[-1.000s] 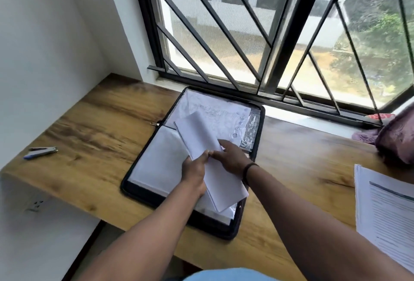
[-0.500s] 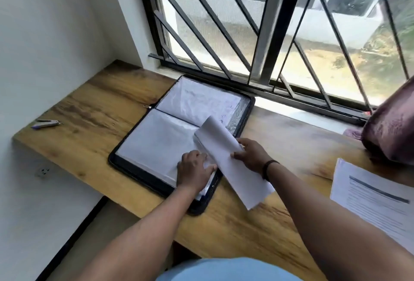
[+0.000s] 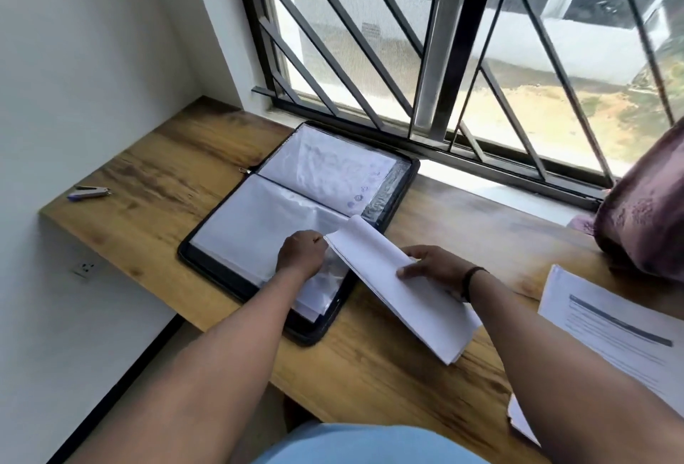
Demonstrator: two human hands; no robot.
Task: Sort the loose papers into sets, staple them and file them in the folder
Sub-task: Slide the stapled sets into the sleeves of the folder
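Broadly, one wooden counter (image 3: 155, 174) ran under a barred window (image 3: 444, 56), and on it one black zip folder (image 3: 222, 271) lay open flat, its clear plastic sleeves showing white sheets; the far page carried faint print and round stamps too blurred to read. One loose pile of printed papers (image 3: 610, 334) sat at the right edge of the counter, well apart from the folder, its top sheet headed by a dark band with lines of text that could not be read. One maroon cloth bundle (image 3: 644, 211) rested at the right end by the window sill. One stapled set of white papers (image 3: 399, 293), blank on the side facing the camera, slanted from the folder's near right corner out over the counter. One right hand (image 3: 435, 269) gripped that set near its middle, thumb on top and fingers (image 3: 418, 252) curled round its far edge, with a dark band on the wrist. One left hand (image 3: 301, 252) rested on the folder's near page, its fingers bent and pinching the clear sleeve just beside the set's upper end. One small stapler (image 3: 90, 192), silver with a blue base, lay near the counter's left end, well apart from everything else.
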